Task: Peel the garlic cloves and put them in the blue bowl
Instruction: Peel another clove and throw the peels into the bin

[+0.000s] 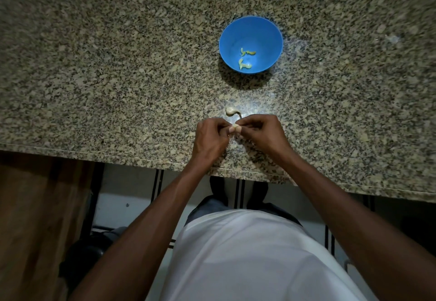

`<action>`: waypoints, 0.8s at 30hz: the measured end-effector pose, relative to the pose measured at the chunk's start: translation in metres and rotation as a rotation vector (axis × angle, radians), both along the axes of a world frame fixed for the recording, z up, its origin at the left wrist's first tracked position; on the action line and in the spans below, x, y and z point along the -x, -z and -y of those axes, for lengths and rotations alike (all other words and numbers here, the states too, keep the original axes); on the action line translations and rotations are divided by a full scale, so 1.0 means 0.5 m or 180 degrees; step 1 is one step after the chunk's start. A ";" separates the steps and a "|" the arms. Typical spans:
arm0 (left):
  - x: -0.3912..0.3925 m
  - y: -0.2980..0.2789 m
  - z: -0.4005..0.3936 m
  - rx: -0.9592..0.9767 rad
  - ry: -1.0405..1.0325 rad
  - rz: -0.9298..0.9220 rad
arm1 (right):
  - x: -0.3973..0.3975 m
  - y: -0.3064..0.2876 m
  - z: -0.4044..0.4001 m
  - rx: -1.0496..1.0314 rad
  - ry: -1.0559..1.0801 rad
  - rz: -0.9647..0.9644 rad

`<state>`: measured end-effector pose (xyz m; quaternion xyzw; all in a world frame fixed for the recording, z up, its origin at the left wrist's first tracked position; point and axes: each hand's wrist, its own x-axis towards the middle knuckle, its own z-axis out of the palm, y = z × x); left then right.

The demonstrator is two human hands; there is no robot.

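A blue bowl (pixel 251 29) stands on the granite counter, with several pale yellow peeled garlic pieces (pixel 245 63) at its bottom. Near the counter's front edge my left hand (pixel 211 139) and my right hand (pixel 262 133) meet, and their fingertips pinch one small garlic clove (pixel 235 126) between them. Most of that clove is hidden by the fingers. Just beyond the hands an unpeeled garlic clove (pixel 230 111) with a curled stem lies on the counter.
The speckled granite counter (pixel 118 76) stretches wide to both sides, and its front edge (pixel 141 158) runs just below my wrists. A wooden panel (pixel 35 218) and tiled floor show under the counter.
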<state>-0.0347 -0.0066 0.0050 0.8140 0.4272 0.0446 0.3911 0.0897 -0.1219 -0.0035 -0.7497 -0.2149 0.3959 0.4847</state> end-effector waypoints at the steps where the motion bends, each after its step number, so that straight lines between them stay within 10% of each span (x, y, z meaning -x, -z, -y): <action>1: 0.000 -0.002 0.000 -0.0160 0.0116 0.0105 | -0.004 -0.006 -0.001 -0.0080 0.0049 -0.0361; 5: -0.002 -0.003 0.003 -0.0538 0.0477 0.0228 | -0.017 -0.014 -0.003 -0.0127 0.0060 -0.0846; 11: -0.009 -0.001 0.009 -0.0496 0.0486 0.0068 | -0.003 -0.016 -0.011 0.0088 -0.0231 0.0778; 17: -0.021 0.003 -0.013 0.0344 -0.0006 -0.0176 | 0.021 -0.001 -0.008 -0.0218 -0.0360 0.1795; 24: -0.003 -0.009 -0.038 0.1707 -0.0376 0.0301 | 0.010 0.006 -0.013 -0.0285 -0.0117 0.1523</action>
